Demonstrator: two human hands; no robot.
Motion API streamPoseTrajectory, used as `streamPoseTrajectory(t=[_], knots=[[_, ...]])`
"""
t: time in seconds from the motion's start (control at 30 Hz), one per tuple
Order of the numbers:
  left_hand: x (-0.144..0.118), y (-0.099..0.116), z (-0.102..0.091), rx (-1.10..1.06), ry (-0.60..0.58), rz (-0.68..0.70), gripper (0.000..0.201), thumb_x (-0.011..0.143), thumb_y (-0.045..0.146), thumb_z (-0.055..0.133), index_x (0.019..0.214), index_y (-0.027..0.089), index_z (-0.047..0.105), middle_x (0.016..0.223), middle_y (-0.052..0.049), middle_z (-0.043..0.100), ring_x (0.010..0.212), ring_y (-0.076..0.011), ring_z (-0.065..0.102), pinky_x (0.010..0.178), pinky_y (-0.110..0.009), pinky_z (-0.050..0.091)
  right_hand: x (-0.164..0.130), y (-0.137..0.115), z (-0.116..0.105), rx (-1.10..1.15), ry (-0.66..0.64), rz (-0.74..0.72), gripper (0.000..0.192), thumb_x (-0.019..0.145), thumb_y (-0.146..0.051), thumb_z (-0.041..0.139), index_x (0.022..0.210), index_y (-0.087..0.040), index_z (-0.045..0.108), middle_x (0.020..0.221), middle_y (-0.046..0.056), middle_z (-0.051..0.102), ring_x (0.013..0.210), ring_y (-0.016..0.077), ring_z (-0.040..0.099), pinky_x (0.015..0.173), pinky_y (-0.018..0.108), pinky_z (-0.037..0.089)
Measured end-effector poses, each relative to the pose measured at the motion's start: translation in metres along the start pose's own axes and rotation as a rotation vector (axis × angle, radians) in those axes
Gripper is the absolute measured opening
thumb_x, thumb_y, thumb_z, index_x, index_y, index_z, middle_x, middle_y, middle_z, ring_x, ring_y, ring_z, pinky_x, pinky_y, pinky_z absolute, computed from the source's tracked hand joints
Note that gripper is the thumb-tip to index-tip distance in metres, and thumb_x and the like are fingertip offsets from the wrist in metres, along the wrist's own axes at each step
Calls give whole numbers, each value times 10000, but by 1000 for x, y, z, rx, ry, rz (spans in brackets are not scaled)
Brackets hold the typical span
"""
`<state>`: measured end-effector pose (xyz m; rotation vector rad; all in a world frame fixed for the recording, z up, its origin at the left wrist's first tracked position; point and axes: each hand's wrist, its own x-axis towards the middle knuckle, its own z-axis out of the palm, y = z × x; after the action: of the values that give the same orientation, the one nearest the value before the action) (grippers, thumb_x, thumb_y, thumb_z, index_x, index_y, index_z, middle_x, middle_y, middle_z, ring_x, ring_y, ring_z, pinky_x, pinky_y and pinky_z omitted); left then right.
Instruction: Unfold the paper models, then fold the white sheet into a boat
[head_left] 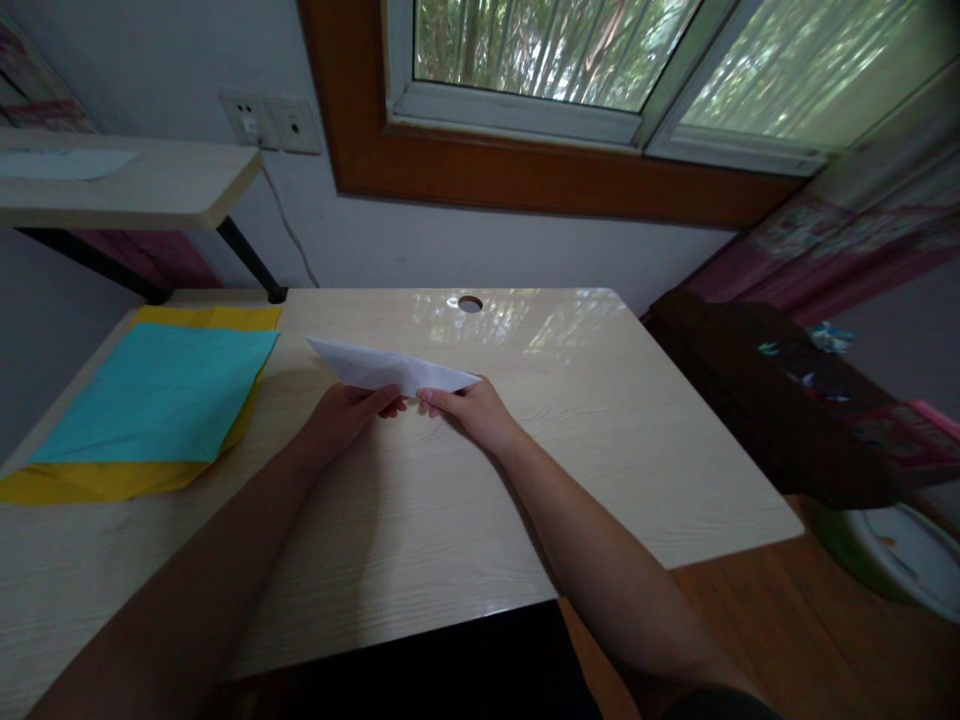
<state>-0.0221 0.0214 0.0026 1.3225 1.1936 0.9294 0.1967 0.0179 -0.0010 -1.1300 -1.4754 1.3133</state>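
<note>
A folded sheet of white paper [390, 369], long and narrow with pointed ends, is held over the middle of the desk. My left hand [352, 408] pinches its lower edge left of centre, thumb on the near face. Close beside it, my right hand [476, 405] grips the same edge toward the right end, its thumb pointing inward. The two thumbs are a short gap apart. Most of the fingers are hidden behind or under the paper.
The light wood desk [637, 440] carries turquoise paper [161, 390] on yellow paper [112, 483] at the left. A raised shelf [150, 185] stands at the back left. A cable hole [470, 304] lies near the far edge. Dark furniture [765, 390] stands to the right.
</note>
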Motion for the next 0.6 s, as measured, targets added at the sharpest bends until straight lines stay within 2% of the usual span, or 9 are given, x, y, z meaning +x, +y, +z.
streamPoseTrajectory(t=[0.27,0.47,0.6], knots=[[0,-10,1,-33,33,10,394,730,561,789,733,168,777,745,-95,771,666,-212,699,693,-325,570,-2,-1,-1,-7,-41,17,371,773,-532,777,731,-165,739,752,58,734,709,171,649,733,310,501],[0,-11,-2,-17,29,86,366,828,516,710,729,170,778,720,-79,761,662,-196,692,683,-298,555,-3,-6,0,0,-62,36,381,756,-543,787,722,-168,733,699,49,714,645,159,625,675,302,504],[0,-8,-3,25,67,119,412,875,497,644,657,169,762,684,-78,749,649,-186,681,680,-286,537,-3,-6,1,6,-62,41,390,739,-554,795,694,-175,718,675,42,705,618,155,614,647,296,500]])
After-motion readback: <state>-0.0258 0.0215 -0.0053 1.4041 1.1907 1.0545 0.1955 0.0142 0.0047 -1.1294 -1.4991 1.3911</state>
